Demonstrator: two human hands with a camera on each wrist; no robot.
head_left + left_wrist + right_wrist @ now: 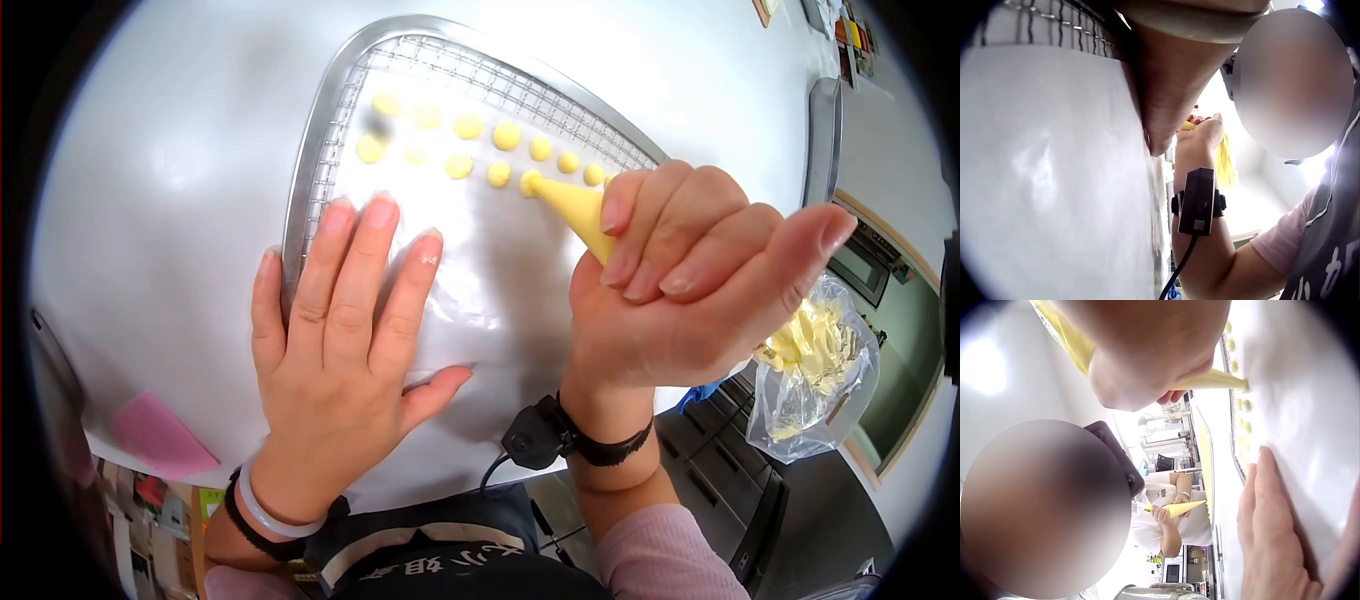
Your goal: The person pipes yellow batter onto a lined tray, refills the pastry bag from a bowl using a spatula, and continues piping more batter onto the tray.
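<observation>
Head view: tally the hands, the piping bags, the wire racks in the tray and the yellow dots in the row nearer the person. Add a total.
Hands: 2 (left hand, right hand)
Piping bag: 1
Rack: 1
Near-row dots: 5, counting the one at the tip
Total: 9

I can make out white Chinese characters (455,562) on the dark apron (420,585) at the edge of the table (150,250): they look like 大小姐, plus one more I can't read. From the left wrist view, 小 shows again, beside another character, cut off. Printing on a second person's shirt (1149,537) is too small to read.
</observation>
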